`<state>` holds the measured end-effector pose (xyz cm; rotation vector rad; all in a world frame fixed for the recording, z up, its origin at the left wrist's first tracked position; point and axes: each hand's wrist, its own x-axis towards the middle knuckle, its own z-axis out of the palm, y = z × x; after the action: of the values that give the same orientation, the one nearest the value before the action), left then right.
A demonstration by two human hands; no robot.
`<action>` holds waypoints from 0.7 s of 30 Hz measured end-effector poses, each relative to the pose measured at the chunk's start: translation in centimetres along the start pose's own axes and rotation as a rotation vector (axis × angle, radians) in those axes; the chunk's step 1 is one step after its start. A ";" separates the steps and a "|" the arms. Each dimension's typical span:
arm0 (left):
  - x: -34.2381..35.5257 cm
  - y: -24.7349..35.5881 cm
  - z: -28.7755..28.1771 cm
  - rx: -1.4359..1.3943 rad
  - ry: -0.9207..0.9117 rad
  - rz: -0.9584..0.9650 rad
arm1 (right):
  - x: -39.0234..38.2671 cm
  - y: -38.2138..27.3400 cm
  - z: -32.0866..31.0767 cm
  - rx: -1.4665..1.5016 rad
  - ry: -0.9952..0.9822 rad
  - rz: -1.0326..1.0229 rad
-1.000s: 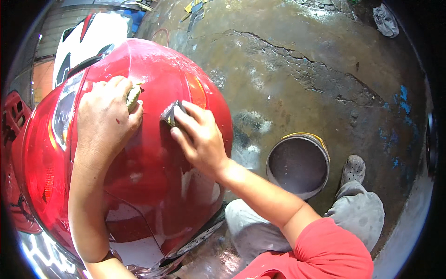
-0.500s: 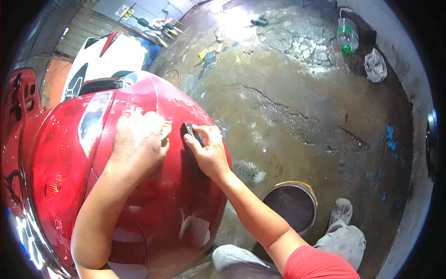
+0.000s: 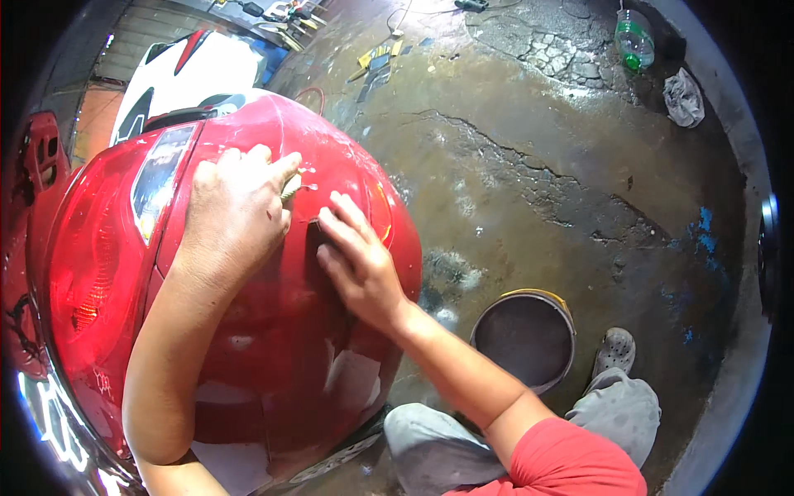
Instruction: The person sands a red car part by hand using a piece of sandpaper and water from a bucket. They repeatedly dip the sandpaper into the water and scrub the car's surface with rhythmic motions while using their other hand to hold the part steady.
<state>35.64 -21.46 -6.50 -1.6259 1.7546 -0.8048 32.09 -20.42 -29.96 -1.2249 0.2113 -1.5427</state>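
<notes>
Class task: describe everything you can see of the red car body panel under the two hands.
The red car body panel is glossy, curved painted bodywork at a car's corner beside a red tail lamp. Dull pale patches mark its lower part. The left hand lies flat on it; the right hand presses fingers against it. It stands over wet, cracked concrete floor.

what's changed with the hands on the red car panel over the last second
The right hand has slid its dark sanding pad up the red panel, closing in beside the left hand, which stays pressed flat on the panel with a small pale piece under its fingers. The bucket on the wet floor has not moved.
</notes>
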 end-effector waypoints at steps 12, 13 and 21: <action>0.3 0.5 -0.4 0.044 -0.033 0.021 | -0.3 -0.6 -0.5 0.003 0.015 -0.040; 0.7 1.1 -0.3 0.059 0.023 0.055 | 1.9 0.9 -1.7 0.001 0.056 0.036; 0.3 -0.1 -0.4 0.085 -0.009 0.086 | -0.2 -3.5 0.7 -0.010 0.075 0.049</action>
<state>35.38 -21.75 -6.15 -1.4862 1.7481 -0.8184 30.43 -18.62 -27.34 -1.1625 0.2967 -1.5486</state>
